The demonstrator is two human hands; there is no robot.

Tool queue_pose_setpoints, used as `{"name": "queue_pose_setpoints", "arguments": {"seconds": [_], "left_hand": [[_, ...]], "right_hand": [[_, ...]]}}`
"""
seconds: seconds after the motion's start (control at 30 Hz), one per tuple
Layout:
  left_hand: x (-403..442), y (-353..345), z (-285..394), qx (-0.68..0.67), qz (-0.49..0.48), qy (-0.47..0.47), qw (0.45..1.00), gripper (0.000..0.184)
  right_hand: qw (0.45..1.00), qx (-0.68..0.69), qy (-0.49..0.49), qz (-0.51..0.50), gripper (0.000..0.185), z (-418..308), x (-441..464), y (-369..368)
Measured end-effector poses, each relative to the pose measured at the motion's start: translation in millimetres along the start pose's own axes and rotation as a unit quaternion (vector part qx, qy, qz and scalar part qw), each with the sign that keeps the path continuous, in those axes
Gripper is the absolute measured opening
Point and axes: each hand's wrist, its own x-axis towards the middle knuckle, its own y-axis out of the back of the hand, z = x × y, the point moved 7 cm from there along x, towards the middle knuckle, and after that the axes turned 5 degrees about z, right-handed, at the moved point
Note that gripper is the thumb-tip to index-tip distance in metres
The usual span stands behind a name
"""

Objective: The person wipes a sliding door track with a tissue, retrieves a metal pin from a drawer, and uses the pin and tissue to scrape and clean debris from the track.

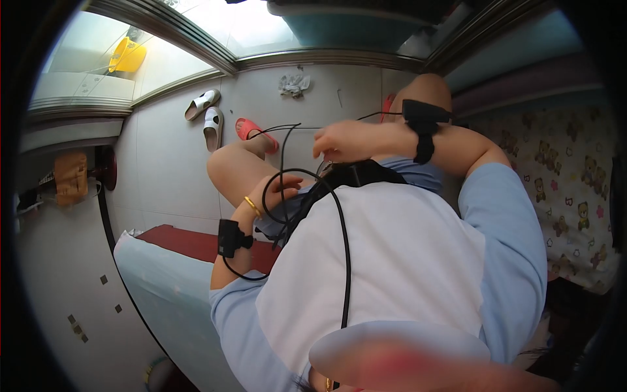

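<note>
My left hand, with a gold bangle at its wrist, rests over my lap beside a black cable. Its fingers are loosely stretched and apart, and I see nothing held in them. Close to the black pouch at my waist is my right hand. Its fingers curl inward and look pinched together; what lies between them, if anything, is too small to tell. Black strapped devices sit on my left wrist and my right wrist.
I sit on a bench with a dark red cover. Red slippers are on my feet; white slippers and a crumpled wrapper lie on the tiles. A bear-patterned cloth hangs at right, a white cabinet stands at left, sliding glass doors ahead.
</note>
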Motion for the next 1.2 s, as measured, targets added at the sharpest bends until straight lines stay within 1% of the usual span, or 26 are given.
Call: {"name": "queue_pose_setpoints", "arguments": {"seconds": [0.03, 0.1, 0.17, 0.2, 0.27, 0.3, 0.33, 0.37, 0.4, 0.47, 0.5, 0.53, 0.57, 0.63, 0.67, 0.73, 0.8, 0.83, 0.87, 0.9, 0.93, 1.0, 1.03, 1.1, 1.13, 1.2], "left_hand": [[-7.7, 13.9, 4.1, 0.007, -0.01, 0.065, 0.998, 0.029], [-6.2, 48.3, -3.4, 0.013, -0.007, 0.03, 0.999, 0.03], [-4.6, 97.9, 5.9, 0.202, 0.082, 0.003, 0.976, 0.03], [2.5, 108.1, 14.3, 0.201, 0.077, 0.004, 0.977, 0.03], [18.0, 147.3, 31.7, 0.213, 0.211, 0.043, 0.953, 0.032], [31.2, 151.6, 39.3, 0.209, 0.205, 0.046, 0.955, 0.032], [46.7, 154.2, 52.6, 0.174, 0.222, 0.012, 0.959, 0.033], [61.6, 155.1, 63.4, 0.137, 0.241, -0.022, 0.961, 0.033], [80.0, 154.3, 66.1, 0.128, 0.241, -0.019, 0.962, 0.033], [114.1, 133.9, 71.1, 0.074, 0.162, -0.064, 0.982, 0.033], [125.9, 120.4, 67.2, 0.057, 0.137, -0.049, 0.988, 0.033], [136.9, 107.4, 63.6, 0.041, 0.112, -0.035, 0.992, 0.034], [147.3, 90.9, 58.1, 0.021, 0.039, -0.026, 0.999, 0.034], [156.4, 59.9, 36.4, -0.016, -0.09, -0.013, 0.996, 0.035], [156.5, 46.3, 25.5, -0.032, -0.145, -0.011, 0.989, 0.036], [153.3, 30.1, 17.4, 0.014, -0.243, 0.011, 0.97, 0.04], [159.2, 27.3, 15.4, 0.036, -0.225, -0.015, 0.973, 0.044], [161.1, 28.9, 15.3, 0.013, -0.195, 0.013, 0.981, 0.044], [162.7, 27.3, 16.2, 0.008, -0.2, 0.017, 0.98, 0.044], [165.7, 27.9, 14.5, -0.004, -0.188, 0.038, 0.981, 0.043], [168.8, 27.8, 11.5, -0.015, -0.175, 0.058, 0.983, 0.043], [174.1, 30.0, 7.2, 0.009, -0.153, 0.056, 0.987, 0.043], [177.2, 35.1, 7.5, 0.021, -0.131, 0.047, 0.99, 0.043], [182.2, 44.0, 7.9, 0.034, -0.096, 0.041, 0.994, 0.044], [184.4, 45.4, 7.4, 0.036, -0.097, 0.042, 0.994, 0.044], [189.1, 52.4, 9.7, 0.041, -0.059, 0.017, 0.997, 0.044]], "right_hand": [[0.996, 0.017, -0.074, -0.045, 0.017, 19.3, 4.8, 14.2], [0.991, 0.029, -0.128, 0.025, 0.017, 57.6, 16.9, 56.4], [0.988, -0.03, -0.114, 0.102, 0.018, 92.0, 37.9, 96.1], [0.986, -0.05, -0.115, 0.108, 0.018, 101.7, 51.7, 114.3], [0.983, -0.095, -0.113, 0.112, 0.018, 94.8, 80.8, 147.3], [0.981, -0.12, -0.109, 0.109, 0.018, 89.3, 95.8, 157.5], [0.981, -0.117, -0.115, 0.104, 0.018, 92.8, 110.7, 158.5], [0.986, -0.112, -0.085, 0.089, 0.017, 90.9, 126.5, 156.7], [0.99, -0.106, -0.053, 0.073, 0.017, 92.6, 140.0, 153.9], [0.993, -0.083, -0.072, 0.034, 0.017, 115.0, 156.6, 130.5], [0.994, -0.062, -0.087, 0.004, 0.017, 132.5, 161.3, 112.0], [0.992, -0.065, -0.106, 0.008, 0.017, 163.7, 161.7, 92.1], [0.99, -0.069, -0.123, 0.013, 0.018, 205.1, 158.6, 66.0], [0.974, -0.03, -0.222, 0.021, 0.016, 304.2, 137.4, 12.8], [0.942, 0.013, -0.335, -0.02, 0.014, 335.7, 116.3, -6.0], [0.872, 0.096, -0.48, 0.022, 0.015, 401.7, 70.7, -41.9], [0.843, -0.018, -0.495, 0.21, 0.018, 445.5, 36.0, -57.5], [0.842, -0.016, -0.499, 0.206, 0.018, 457.1, 36.9, -67.4], [0.753, -0.001, -0.564, 0.341, 0.02, 468.5, 16.8, -65.9], [0.64, 0.011, -0.612, 0.464, 0.022, 474.2, -7.7, -70.6], [0.639, 0.011, -0.616, 0.461, 0.022, 491.1, -19.7, -82.5], [0.796, -0.095, -0.524, 0.288, 0.028, 521.0, -13.3, -96.9], [0.795, -0.093, -0.526, 0.289, 0.028, 516.4, -12.9, -89.5], [0.756, -0.043, -0.596, 0.266, 0.023, 513.1, -22.7, -90.2], [0.756, -0.041, -0.596, 0.267, 0.023, 511.8, -18.3, -90.6], [0.781, -0.061, -0.583, 0.215, 0.021, 509.2, -5.6, -96.4]]}}
